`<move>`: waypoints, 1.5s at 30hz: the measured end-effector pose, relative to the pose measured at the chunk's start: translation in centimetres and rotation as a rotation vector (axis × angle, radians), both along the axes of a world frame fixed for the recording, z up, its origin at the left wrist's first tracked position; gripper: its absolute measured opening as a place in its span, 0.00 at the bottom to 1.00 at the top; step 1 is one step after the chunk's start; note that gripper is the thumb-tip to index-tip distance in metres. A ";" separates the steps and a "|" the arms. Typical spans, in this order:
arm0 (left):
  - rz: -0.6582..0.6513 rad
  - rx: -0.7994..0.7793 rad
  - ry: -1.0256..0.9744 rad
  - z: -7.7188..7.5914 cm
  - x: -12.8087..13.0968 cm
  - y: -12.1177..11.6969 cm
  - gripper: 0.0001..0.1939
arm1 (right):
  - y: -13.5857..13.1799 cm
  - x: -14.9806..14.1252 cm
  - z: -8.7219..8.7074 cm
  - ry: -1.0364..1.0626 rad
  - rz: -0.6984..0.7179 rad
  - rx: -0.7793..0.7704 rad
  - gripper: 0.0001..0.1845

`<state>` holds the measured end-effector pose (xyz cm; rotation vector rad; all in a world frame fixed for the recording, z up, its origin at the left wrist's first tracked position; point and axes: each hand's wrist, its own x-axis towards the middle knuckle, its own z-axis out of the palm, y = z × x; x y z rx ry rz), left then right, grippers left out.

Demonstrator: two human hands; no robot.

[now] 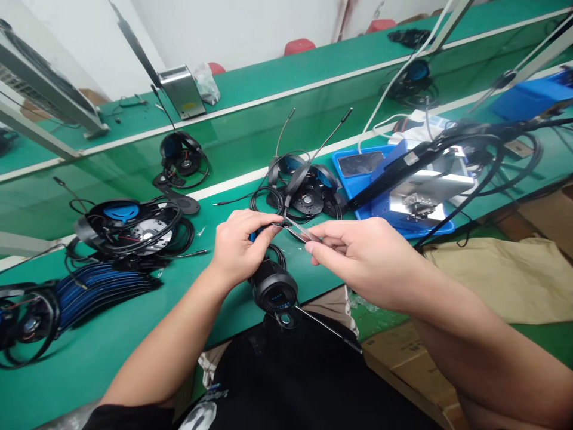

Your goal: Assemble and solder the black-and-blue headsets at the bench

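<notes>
My right hand (pixel 353 245) pinches a pair of metal tweezers (pixel 304 232), their tips pointing left. Those tips meet a small dark piece (pixel 283 222) at the fingertips of my left hand (pixel 244 245). My left hand is closed round a black headset with blue parts, mostly hidden by the fingers. One of its ear cups (pixel 274 289) hangs below, against my black shirt, with a thin microphone boom (pixel 329 328) reaching right. Just beyond my hands lie more black headsets (pixel 308 197) with open ear cups and upright booms.
An opened headset (pixel 129 224) lies at left beside a stack of blue-black headbands (pixel 102 292). At right, a blue tray (pixel 358 156) stands near a metal fixture (pixel 425 185) and looping black cables. A green divider (pixel 250 143) crosses the bench behind them.
</notes>
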<state>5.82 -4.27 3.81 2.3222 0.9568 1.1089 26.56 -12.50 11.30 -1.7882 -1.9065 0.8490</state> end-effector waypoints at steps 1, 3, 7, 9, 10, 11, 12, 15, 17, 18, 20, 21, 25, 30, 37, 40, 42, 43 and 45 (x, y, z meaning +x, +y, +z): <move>-0.001 0.001 0.004 0.0 0.0 0.0 0.08 | 0.0 0.0 0.0 0.001 0.000 0.003 0.13; -0.011 0.007 0.007 0.0 -0.1 0.0 0.08 | 0.1 0.0 0.0 0.008 -0.003 0.010 0.12; -0.076 0.065 0.002 -0.4 -0.3 0.2 0.07 | 0.2 0.0 -0.1 0.027 0.008 -0.001 0.12; -0.109 0.111 0.010 -0.6 -0.4 0.3 0.08 | 0.2 0.0 -0.2 0.035 0.021 -0.015 0.13; -0.119 0.132 0.018 -0.7 -0.5 0.3 0.08 | 0.2 -0.1 -0.2 0.039 0.025 -0.021 0.13; -0.124 0.151 0.028 -0.8 -0.5 0.2 0.09 | 0.2 -0.1 -0.3 0.040 0.026 -0.029 0.13; -0.128 0.172 0.039 -0.9 -0.5 0.2 0.09 | 0.2 -0.2 -0.4 0.040 0.025 -0.037 0.13; -0.137 0.265 0.064 -0.8 -0.4 0.1 0.09 | 0.3 -0.4 -0.6 0.043 0.018 -0.068 0.15; -0.148 0.332 0.081 -0.7 -0.4 0.1 0.10 | 0.4 -0.5 -0.8 0.048 0.013 -0.089 0.16; -0.153 0.361 0.089 -0.7 -0.3 0.1 0.10 | 0.5 -0.5 -0.9 0.054 0.012 -0.097 0.16; -0.160 0.407 0.106 -0.6 -0.3 0.1 0.10 | 0.6 -0.5 -1.1 0.073 0.001 -0.105 0.16; -0.156 0.422 0.112 -0.5 -0.3 0.1 0.10 | 0.6 -0.6 -1.1 0.087 -0.008 -0.101 0.15; -0.101 0.432 0.128 -0.5 -0.4 0.1 0.09 | 0.2 -0.9 -1.7 0.128 -0.062 -0.027 0.14; -0.068 0.357 0.128 -0.8 -0.5 0.1 0.09 | -0.4 -1.3 -2.8 0.114 -0.084 0.075 0.14; -0.048 0.272 0.057 -1.3 -0.7 0.1 0.05 | -1.1 -0.3 -1.8 0.101 -0.233 0.221 0.12; -0.014 0.175 -0.023 -0.9 -0.5 -0.2 0.05 | -1.4 0.0 -1.1 0.095 -0.200 0.208 0.13; -0.018 0.126 -0.038 -0.5 -0.4 -0.3 0.05 | -1.6 0.0 -1.0 0.101 -0.163 0.188 0.14; -0.026 0.110 -0.042 -0.4 -0.4 -0.3 0.05 | -1.6 -0.1 -1.0 0.100 -0.145 0.174 0.14; -0.040 0.094 -0.051 -0.3 -0.4 -0.4 0.05 | -1.5 -0.2 -1.2 0.093 -0.118 0.145 0.14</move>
